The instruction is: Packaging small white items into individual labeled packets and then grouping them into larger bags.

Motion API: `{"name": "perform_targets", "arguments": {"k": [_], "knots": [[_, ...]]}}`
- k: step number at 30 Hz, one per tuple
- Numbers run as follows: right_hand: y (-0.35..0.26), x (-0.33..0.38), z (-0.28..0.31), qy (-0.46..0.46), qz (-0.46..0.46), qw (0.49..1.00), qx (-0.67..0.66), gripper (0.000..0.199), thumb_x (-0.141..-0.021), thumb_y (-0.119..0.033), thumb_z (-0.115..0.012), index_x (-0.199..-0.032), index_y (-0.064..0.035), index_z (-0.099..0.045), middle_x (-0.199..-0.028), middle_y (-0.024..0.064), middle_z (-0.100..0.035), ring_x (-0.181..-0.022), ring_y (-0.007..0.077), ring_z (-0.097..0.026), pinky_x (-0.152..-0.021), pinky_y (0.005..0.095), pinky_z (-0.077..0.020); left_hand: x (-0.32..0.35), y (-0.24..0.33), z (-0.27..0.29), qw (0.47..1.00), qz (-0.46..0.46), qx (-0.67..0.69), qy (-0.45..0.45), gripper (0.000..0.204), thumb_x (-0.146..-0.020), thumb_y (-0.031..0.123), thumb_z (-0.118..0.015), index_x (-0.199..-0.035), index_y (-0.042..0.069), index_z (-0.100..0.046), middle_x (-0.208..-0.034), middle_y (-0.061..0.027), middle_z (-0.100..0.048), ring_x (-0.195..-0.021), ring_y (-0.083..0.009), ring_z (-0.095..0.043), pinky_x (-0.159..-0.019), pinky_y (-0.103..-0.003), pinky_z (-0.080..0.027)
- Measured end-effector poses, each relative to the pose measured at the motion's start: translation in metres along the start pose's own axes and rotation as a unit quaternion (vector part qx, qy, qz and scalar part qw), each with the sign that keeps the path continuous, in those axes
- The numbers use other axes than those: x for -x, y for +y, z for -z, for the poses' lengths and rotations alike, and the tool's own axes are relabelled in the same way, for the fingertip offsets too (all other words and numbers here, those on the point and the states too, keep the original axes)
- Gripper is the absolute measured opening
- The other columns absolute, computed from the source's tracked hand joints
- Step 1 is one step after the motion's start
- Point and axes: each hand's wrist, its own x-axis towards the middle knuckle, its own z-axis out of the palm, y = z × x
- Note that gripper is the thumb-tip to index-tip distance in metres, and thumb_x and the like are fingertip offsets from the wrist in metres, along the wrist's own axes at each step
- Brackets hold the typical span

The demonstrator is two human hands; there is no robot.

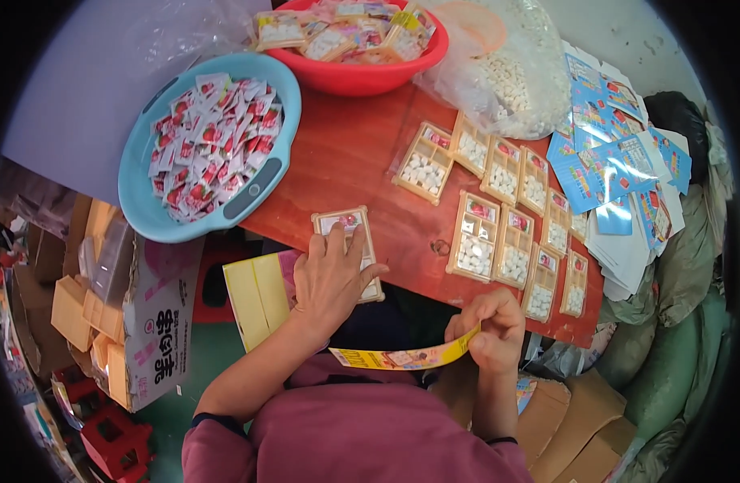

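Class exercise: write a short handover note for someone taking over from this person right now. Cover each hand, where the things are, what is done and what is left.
Left hand: flat on a beige compartment tray at the red table edge.
Right hand: pinching a yellow printed card strip.
Done: about ten filled trays lie in rows to the right.
Left: this tray looks unfinished; red sachets wait in the blue basin, white pieces in the clear bag.
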Motion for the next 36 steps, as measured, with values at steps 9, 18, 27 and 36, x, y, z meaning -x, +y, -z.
{"name": "perform_targets", "arguments": {"k": [9,18,27,36], "knots": [[0.017,-0.027,-0.002,0.051,-0.024,0.996,-0.066,0.028,-0.078,-0.001,-0.066,-0.101,-0.0003,-0.050,-0.089,0.0069,-0.059,-0.079,0.0114,-0.058,-0.070,0.0238,-0.0466,0.015,-0.046,0.004,0.973,-0.120,0.016,0.198,0.049,-0.077,0.025,-0.068,-0.122,0.008,-0.055,-0.121,-0.0154,-0.052,-0.099,-0.0303,-0.056,-0.079,-0.039,-0.050],[0.043,-0.062,-0.024,0.077,-0.032,0.988,-0.132,0.026,-0.084,0.002,-0.058,-0.109,-0.0013,-0.051,-0.096,0.0077,-0.060,-0.091,0.0183,-0.063,-0.080,0.0346,-0.0545,0.044,-0.065,0.013,0.638,0.096,0.764,-0.023,0.059,-0.093,0.045,-0.053,-0.121,-0.006,-0.050,-0.110,-0.0141,-0.058,-0.097,-0.0159,-0.057,-0.078,-0.028,-0.050],[0.068,-0.074,-0.026,0.193,-0.047,0.973,0.116,0.034,-0.078,0.002,-0.069,-0.104,-0.0018,-0.048,-0.091,0.0063,-0.057,-0.081,0.0121,-0.060,-0.073,0.0250,-0.0526,0.022,-0.073,0.004,0.691,0.226,0.687,0.002,0.030,-0.087,0.005,-0.064,-0.114,-0.003,-0.054,-0.085,-0.0050,-0.064,-0.068,-0.0051,-0.059,-0.056,-0.018,-0.050],[0.091,-0.086,-0.016,0.188,0.009,0.930,0.314,0.041,-0.073,0.001,-0.076,-0.100,-0.0014,-0.046,-0.086,0.0041,-0.052,-0.072,0.0083,-0.054,-0.064,0.0202,-0.0469,0.019,-0.078,-0.015,0.698,0.250,0.670,0.007,0.024,-0.085,0.006,-0.065,-0.104,-0.002,-0.053,-0.074,-0.0052,-0.062,-0.057,-0.0068,-0.058,-0.048,-0.019,-0.048]]}}
